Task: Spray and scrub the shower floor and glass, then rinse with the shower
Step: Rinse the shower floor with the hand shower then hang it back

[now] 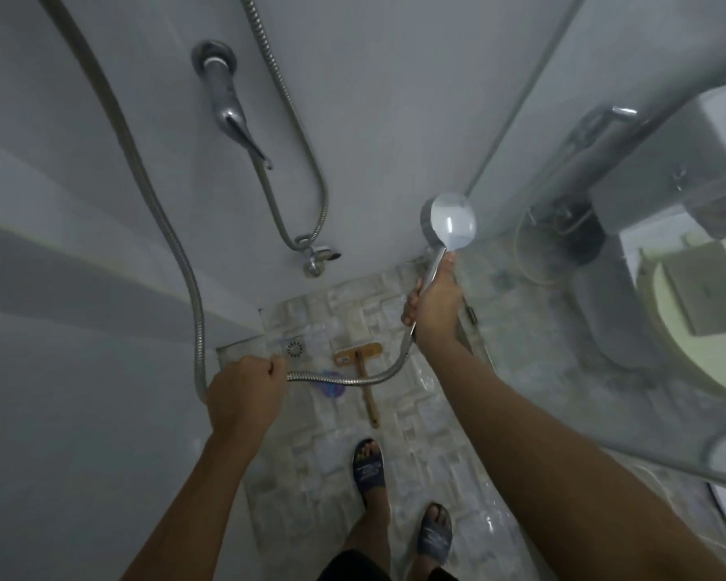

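Observation:
My right hand point(432, 301) grips the handle of a chrome hand shower point(451, 222), its round head raised toward the glass panel point(604, 169) on the right. My left hand point(246, 392) is closed around the metal shower hose point(353, 378), which sags between both hands and climbs the left wall. On the pale tiled shower floor point(428, 417) lies a wooden-handled scrub brush point(363, 366), beside a blue object point(332, 381) partly hidden by the hose. No water is visibly coming from the head.
A mixer tap with lever point(231, 106) and a second hose loop point(307, 195) hang on the back wall. A round floor drain point(295, 349) sits by the left wall. My sandalled feet point(369, 467) stand near the front. A toilet point(688, 312) shows behind the glass.

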The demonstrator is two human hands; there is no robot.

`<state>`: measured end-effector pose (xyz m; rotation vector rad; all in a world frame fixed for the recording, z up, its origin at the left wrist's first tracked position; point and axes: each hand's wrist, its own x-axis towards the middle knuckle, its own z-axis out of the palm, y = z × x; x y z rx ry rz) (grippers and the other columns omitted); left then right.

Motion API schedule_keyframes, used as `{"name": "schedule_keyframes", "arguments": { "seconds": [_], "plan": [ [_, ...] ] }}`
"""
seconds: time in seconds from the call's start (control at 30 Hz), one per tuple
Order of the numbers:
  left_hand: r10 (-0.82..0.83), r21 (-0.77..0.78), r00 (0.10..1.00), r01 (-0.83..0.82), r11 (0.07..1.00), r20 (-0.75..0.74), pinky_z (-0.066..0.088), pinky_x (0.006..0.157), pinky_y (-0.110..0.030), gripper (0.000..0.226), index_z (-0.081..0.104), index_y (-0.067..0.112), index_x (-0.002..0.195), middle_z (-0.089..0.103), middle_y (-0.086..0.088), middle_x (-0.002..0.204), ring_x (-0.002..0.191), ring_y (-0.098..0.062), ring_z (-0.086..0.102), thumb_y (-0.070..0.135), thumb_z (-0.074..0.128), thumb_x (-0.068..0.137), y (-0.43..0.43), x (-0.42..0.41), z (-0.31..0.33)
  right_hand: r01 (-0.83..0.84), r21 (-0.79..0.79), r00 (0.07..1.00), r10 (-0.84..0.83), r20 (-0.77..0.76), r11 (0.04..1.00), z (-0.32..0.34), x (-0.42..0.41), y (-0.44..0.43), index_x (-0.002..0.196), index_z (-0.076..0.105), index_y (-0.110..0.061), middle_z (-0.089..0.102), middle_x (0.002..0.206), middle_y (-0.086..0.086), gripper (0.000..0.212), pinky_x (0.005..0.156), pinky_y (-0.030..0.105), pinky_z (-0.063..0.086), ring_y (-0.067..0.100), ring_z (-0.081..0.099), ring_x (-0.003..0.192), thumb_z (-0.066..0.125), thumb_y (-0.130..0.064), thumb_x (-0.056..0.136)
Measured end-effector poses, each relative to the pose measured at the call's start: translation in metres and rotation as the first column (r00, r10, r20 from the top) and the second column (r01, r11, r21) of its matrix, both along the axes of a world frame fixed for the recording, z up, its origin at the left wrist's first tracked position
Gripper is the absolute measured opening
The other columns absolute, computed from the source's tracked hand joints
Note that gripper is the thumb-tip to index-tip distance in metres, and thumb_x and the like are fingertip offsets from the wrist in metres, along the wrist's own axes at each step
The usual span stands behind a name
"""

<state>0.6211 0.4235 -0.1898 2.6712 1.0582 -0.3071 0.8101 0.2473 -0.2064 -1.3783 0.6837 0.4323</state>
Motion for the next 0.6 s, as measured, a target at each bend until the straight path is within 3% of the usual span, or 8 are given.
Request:
{"name": "schedule_keyframes", "arguments": {
  "seconds": [0.23,0.4,0.53,0.6],
  "plan": [
    [0.082,0.020,0.993,-0.084,0.996,0.086,0.048,0.057,-0.033,0.044,0.071,0.004,0.060,0.065,-0.019,0.060,0.057,-0.036,0.062,0.028,0.056,0.094,0.036,0.005,0.028,-0.121,-0.035,0.993,0.122,0.009,0.992,0.000,-0.044,0.036,0.056,0.044,-0.017,0.036,0.050,0.007,0.069,0.044,0.025,0.030,0.016,0.033,0.040,0.036,-0.083,0.079],
    [0.043,0.036,0.989,-0.048,0.998,0.143,0.046,0.058,-0.034,0.048,0.072,0.005,0.066,0.066,-0.019,0.064,0.063,-0.037,0.063,0.037,0.055,0.096,0.046,0.024,0.047,-0.085,-0.022,0.996,0.086,0.029,0.996,0.016,-0.063,0.038,0.062,0.048,-0.015,0.037,0.052,0.008,0.074,0.045,0.028,0.030,0.017,0.033,0.043,0.037,-0.087,0.074],
    [0.012,0.005,0.970,-0.014,1.000,0.242,0.049,0.061,-0.035,0.062,0.062,0.006,0.054,0.064,-0.017,0.061,0.062,-0.036,0.062,0.046,0.047,0.099,0.049,0.065,0.075,-0.100,-0.007,0.991,0.100,0.091,0.995,0.043,-0.047,0.042,0.067,0.048,-0.012,0.035,0.052,0.009,0.073,0.043,0.026,0.029,0.017,0.032,0.042,0.036,-0.083,0.080],
    [0.016,-0.023,0.958,-0.010,1.000,0.286,0.049,0.058,-0.035,0.069,0.051,0.009,0.046,0.059,-0.013,0.054,0.057,-0.034,0.060,0.053,0.044,0.098,0.053,0.090,0.088,-0.095,0.012,0.988,0.093,0.125,0.995,0.061,-0.030,0.048,0.060,0.047,-0.016,0.035,0.051,0.009,0.072,0.042,0.026,0.029,0.017,0.032,0.041,0.038,-0.085,0.077]
  ]
}}
